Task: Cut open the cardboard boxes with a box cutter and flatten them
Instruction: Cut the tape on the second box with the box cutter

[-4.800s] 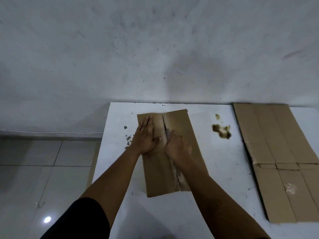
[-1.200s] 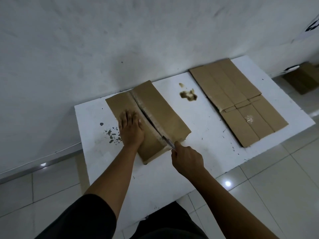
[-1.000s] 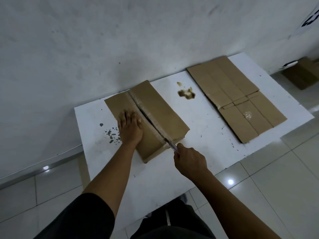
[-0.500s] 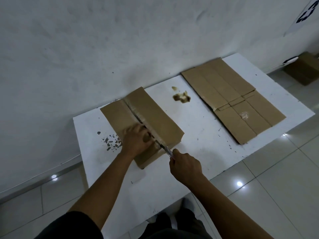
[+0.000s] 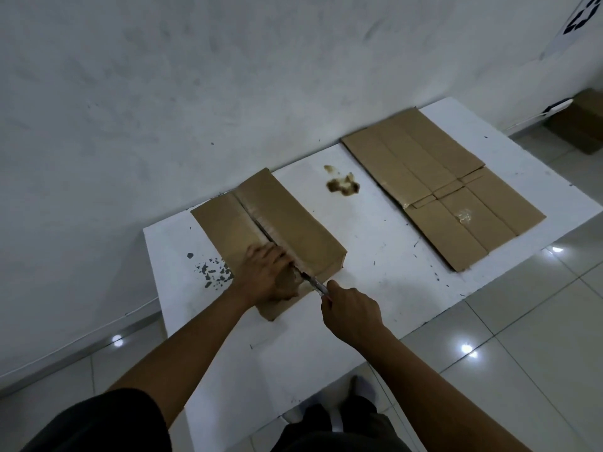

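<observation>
Cardboard box (image 5: 277, 223) lies on the white tabletop (image 5: 375, 265), left-of-centre, long axis running from the wall toward the person. Its taped centre seam is slit along most of its length, w/ a dark gap between the two top flaps.

Left hand (image 5: 270, 275) sits on the near end of the left flap, fingers curled at the seam edge, gripping the flap there. Exact finger placement is partly blurred.

Right hand (image 5: 350, 313) is closed round the box cutter (image 5: 315, 283), just beside the box's near end. The cutter's metal body pokes out of the fist toward the seam, tip at the near end of the slit, right next to the left hand's fingers. Can't tell how much blade is out.

Flattened box (image 5: 440, 187) lies opened out on the right part of the tabletop, well apart from the one being cut; a shiny tape patch shows on its near half.

Brown stain (image 5: 342, 185) on the tabletop btw the two cardboards. Dark chipped spots (image 5: 213, 272) on the tabletop left of the left hand.

Another cardboard box (image 5: 584, 125) sits on the tiled floor (image 5: 522, 353) at far right, by the wall. White wall (image 5: 228, 76) behind the tabletop. Person's dark sleeve at the bottom left
</observation>
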`<state>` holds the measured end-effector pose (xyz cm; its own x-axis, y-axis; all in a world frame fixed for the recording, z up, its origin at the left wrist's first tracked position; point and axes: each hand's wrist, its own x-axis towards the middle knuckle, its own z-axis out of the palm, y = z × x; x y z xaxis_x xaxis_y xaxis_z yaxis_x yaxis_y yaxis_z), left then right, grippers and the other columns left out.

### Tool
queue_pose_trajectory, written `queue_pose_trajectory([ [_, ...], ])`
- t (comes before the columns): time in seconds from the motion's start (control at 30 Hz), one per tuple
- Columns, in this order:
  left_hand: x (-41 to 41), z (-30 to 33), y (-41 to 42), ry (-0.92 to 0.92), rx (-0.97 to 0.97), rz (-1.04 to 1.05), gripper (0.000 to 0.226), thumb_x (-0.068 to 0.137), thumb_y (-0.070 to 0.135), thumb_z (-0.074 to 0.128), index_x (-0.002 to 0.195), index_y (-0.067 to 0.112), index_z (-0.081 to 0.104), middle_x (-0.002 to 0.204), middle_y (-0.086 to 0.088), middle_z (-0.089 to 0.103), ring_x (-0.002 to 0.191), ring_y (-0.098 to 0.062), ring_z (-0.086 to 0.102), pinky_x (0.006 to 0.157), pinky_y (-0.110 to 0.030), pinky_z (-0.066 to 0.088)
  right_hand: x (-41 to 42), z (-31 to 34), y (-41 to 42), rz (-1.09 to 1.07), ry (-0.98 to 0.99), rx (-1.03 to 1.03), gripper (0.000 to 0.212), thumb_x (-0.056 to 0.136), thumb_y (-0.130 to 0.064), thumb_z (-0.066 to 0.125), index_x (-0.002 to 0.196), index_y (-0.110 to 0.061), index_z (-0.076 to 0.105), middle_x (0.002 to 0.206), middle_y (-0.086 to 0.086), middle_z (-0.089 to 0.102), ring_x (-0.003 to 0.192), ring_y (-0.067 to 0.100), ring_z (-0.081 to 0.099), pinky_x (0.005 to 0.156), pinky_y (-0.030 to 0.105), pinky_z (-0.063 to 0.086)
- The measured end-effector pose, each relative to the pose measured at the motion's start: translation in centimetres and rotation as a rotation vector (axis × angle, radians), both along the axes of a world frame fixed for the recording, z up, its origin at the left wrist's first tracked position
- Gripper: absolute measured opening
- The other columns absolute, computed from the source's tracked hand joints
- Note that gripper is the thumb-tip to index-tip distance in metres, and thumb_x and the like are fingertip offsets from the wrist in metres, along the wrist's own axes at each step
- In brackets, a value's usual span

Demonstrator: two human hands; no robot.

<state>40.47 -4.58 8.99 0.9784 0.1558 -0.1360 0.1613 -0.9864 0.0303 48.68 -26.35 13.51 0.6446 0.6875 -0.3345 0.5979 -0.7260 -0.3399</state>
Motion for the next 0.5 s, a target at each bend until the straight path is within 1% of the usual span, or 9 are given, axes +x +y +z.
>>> queue_pose_trajectory([
  [0.07, 0.7, 0.2, 0.3, -0.044, 0.029, -0.044, 0.087, 0.064, 0.086, 0.045, 0.122, 0.023, 0.063, 0.128, -0.003, 0.060, 0.118, -0.026, 0.055, 0.103, -0.046, 0.034, 0.1, -0.2, -0.2, 0.006, 0.005, 0.000, 0.027, 0.104, -0.041, 0.039, 0.115, -0.021, 0.054, 0.067, -0.008, 0.051, 0.053, 0.010, 0.051, 0.060, 0.025, 0.050],
  [0.17, 1.8, 0.6, 0.4, 0.015, -0.034, -0.061, 0.080, 0.064, 0.080, 0.051, 0.120, 0.024, 0.060, 0.127, 0.000, 0.056, 0.119, -0.023, 0.050, 0.105, -0.042, 0.031, 0.4, -0.3, -0.4, 0.003, 0.004, 0.006, 0.027, 0.103, -0.043, 0.039, 0.112, -0.022, 0.054, 0.074, -0.004, 0.060, 0.059, 0.015, 0.059, 0.064, 0.030, 0.057],
  [0.23, 2.2, 1.0, 0.2, 0.057, -0.108, -0.022, 0.077, 0.064, 0.080, 0.052, 0.119, 0.027, 0.060, 0.125, 0.005, 0.055, 0.119, -0.019, 0.047, 0.105, -0.040, 0.028, 0.7, -0.7, -0.5, -0.008, 0.005, 0.019, 0.028, 0.103, -0.044, 0.039, 0.109, -0.022, 0.054, 0.074, -0.003, 0.060, 0.060, 0.017, 0.060, 0.064, 0.032, 0.058],
  [0.3, 2.6, 1.6, 0.5, 0.065, -0.262, 0.062, 0.071, 0.061, 0.084, 0.049, 0.108, 0.033, 0.063, 0.116, 0.014, 0.054, 0.114, -0.012, 0.045, 0.103, -0.037, 0.026, 1.1, -1.2, -0.6, -0.027, 0.042, 0.019, 0.029, 0.102, -0.046, 0.039, 0.105, -0.021, 0.054, 0.072, -0.003, 0.058, 0.058, 0.016, 0.057, 0.063, 0.033, 0.057],
  [0.33, 2.8, 2.0, 0.9, 0.070, -0.357, 0.108, 0.063, 0.061, 0.083, 0.051, 0.101, 0.036, 0.065, 0.110, 0.018, 0.054, 0.111, -0.009, 0.045, 0.102, -0.035, 0.026, 1.3, -1.3, -0.7, -0.037, 0.098, 0.015, 0.031, 0.102, -0.047, 0.039, 0.103, -0.020, 0.054, 0.071, -0.003, 0.057, 0.058, 0.015, 0.055, 0.063, 0.033, 0.057],
  [0.4, 3.2, 2.0, 1.8, 0.073, -0.508, 0.174, 0.037, 0.069, 0.069, 0.068, 0.088, 0.036, 0.070, 0.101, 0.022, 0.058, 0.109, -0.008, 0.048, 0.104, -0.039, 0.030, 1.7, -1.3, -1.2, -0.106, 0.327, 0.050, 0.033, 0.103, -0.047, 0.040, 0.101, -0.017, 0.054, 0.072, -0.001, 0.057, 0.056, 0.014, 0.053, 0.057, 0.031, 0.052],
  [0.47, 3.4, 1.6, 2.1, 0.049, -0.594, 0.224, 0.020, 0.074, 0.051, 0.079, 0.085, 0.036, 0.073, 0.098, 0.019, 0.061, 0.108, -0.008, 0.048, 0.105, -0.044, 0.033, 1.7, -1.1, -1.8, -0.206, 0.589, 0.133, 0.032, 0.104, -0.046, 0.042, 0.105, -0.016, 0.053, 0.074, 0.003, 0.057, 0.053, 0.016, 0.055, 0.050, 0.026, 0.047],
  [0.5, 3.4, 1.4, 2.0, 0.042, -0.635, 0.249, 0.017, 0.075, 0.047, 0.080, 0.085, 0.035, 0.074, 0.098, 0.018, 0.062, 0.107, -0.008, 0.049, 0.104, -0.045, 0.035, 1.4, -1.2, -2.0, -0.240, 0.650, 0.169, 0.032, 0.103, -0.047, 0.042, 0.107, -0.017, 0.053, 0.074, 0.004, 0.057, 0.053, 0.016, 0.055, 0.049, 0.025, 0.047],
])
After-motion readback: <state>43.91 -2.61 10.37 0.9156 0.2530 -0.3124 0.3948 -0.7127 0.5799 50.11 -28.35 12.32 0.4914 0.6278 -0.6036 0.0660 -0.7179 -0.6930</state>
